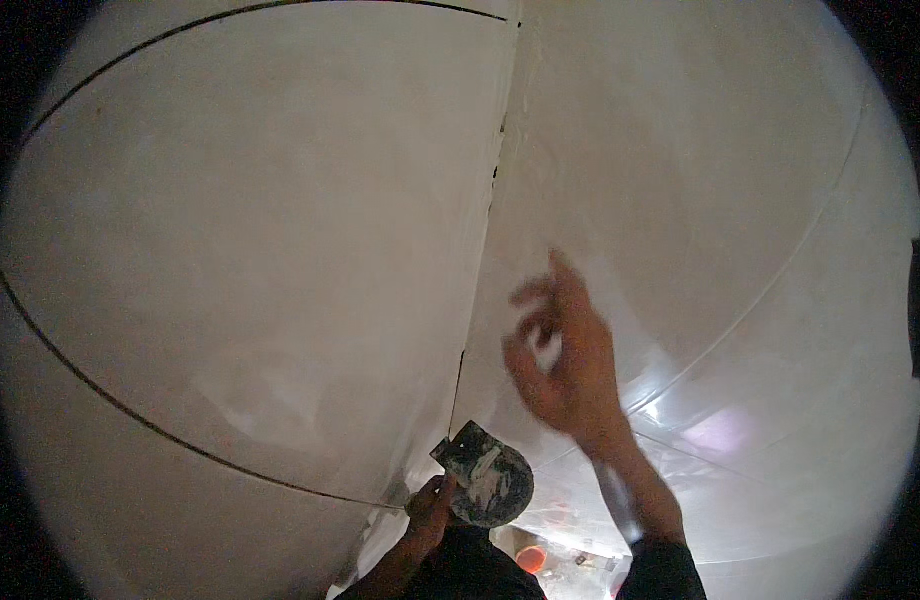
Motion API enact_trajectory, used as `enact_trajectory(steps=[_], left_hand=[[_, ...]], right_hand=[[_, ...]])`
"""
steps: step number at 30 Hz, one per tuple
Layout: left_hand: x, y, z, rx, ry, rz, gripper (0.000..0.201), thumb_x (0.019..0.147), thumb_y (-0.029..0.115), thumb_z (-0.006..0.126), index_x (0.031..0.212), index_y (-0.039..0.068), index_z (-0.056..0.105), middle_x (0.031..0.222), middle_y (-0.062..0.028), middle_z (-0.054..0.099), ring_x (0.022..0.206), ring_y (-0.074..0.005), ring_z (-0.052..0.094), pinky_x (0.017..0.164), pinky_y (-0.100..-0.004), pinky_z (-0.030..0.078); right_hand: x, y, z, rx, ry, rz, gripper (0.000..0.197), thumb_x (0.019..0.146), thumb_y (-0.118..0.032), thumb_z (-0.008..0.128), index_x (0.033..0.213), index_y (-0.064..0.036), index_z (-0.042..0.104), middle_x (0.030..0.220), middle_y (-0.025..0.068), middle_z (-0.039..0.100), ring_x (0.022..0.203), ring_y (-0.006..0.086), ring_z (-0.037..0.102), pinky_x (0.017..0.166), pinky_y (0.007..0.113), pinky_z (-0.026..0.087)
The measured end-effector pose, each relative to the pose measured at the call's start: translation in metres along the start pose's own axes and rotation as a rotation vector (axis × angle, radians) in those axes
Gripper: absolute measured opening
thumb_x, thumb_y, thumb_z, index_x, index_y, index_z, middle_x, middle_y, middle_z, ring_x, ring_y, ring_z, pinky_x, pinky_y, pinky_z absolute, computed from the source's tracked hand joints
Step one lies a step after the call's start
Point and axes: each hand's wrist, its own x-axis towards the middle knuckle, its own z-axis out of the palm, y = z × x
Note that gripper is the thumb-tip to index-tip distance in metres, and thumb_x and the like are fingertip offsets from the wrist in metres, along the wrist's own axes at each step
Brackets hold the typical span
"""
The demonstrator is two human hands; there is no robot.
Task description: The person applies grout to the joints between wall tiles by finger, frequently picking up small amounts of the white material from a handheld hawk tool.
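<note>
The left hand (pixel 430 505), low near the bottom edge, has its grip wrapped around a putty-caked scraper and pan (pixel 485 475) held just below the dark seam (pixel 480 260) between 2 white wall panels (pixel 260 230). To the right, the right hand (pixel 565 355) is raised against the right panel, fingers (pixel 530 293) curled loosely around a small white lump (pixel 548 345).

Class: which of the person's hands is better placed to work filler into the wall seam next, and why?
Right. The right hand is raised beside the seam; the left hand sits low, holding the smeared putty board.
</note>
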Motion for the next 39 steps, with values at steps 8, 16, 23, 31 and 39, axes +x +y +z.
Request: enact_trajectory(steps=[8,16,23,31,39], left_hand=[[-0.004,0.003,0.013,0.092,-0.077,0.083,0.047,0.096,0.044,0.053,0.107,-0.001,0.058,0.095,-0.0115,0.064,0.089,-0.0218,0.059,0.084,-0.0382,0.046],[-0.012,0.021,0.007,0.275,-0.041,0.108,0.045,0.097,0.043,0.050,0.101,-0.001,0.060,0.091,-0.0113,0.063,0.085,-0.0216,0.056,0.081,-0.0377,0.043],[-0.035,0.065,0.034,0.182,-0.039,0.044,0.047,0.096,0.044,0.052,0.106,-0.002,0.060,0.093,-0.0095,0.062,0.086,-0.0200,0.055,0.082,-0.0369,0.043],[-0.018,0.023,0.004,0.281,-0.008,0.093,0.050,0.095,0.044,0.056,0.111,-0.003,0.057,0.096,-0.0114,0.062,0.092,-0.0226,0.056,0.085,-0.0387,0.044],[-0.025,0.049,0.012,0.636,-0.035,0.219,0.051,0.096,0.044,0.052,0.108,-0.005,0.059,0.095,-0.0129,0.062,0.090,-0.0227,0.054,0.083,-0.0383,0.042]], right_hand=[[0.088,-0.014,0.018,-0.546,0.004,0.183,0.094,0.073,-0.007,0.064,0.151,-0.0081,0.012,0.069,0.0172,0.065,0.066,0.0370,0.066,0.065,0.045,0.055],[0.091,-0.025,0.010,-0.504,-0.067,0.160,0.093,0.072,-0.004,0.060,0.151,-0.0051,0.010,0.063,0.0171,0.063,0.059,0.0351,0.066,0.063,0.044,0.055],[0.080,-0.017,0.014,-0.597,-0.146,0.249,0.094,0.073,-0.006,0.062,0.150,-0.0052,0.010,0.064,0.0171,0.064,0.058,0.0373,0.064,0.061,0.046,0.055],[0.082,-0.030,0.001,-0.590,-0.147,0.133,0.092,0.073,-0.011,0.064,0.150,-0.0062,0.013,0.063,0.0180,0.063,0.063,0.0382,0.065,0.064,0.047,0.055],[0.100,-0.034,0.017,-0.833,-0.070,0.107,0.091,0.073,-0.012,0.062,0.150,-0.0077,0.014,0.064,0.0172,0.064,0.061,0.0388,0.064,0.063,0.049,0.054]])
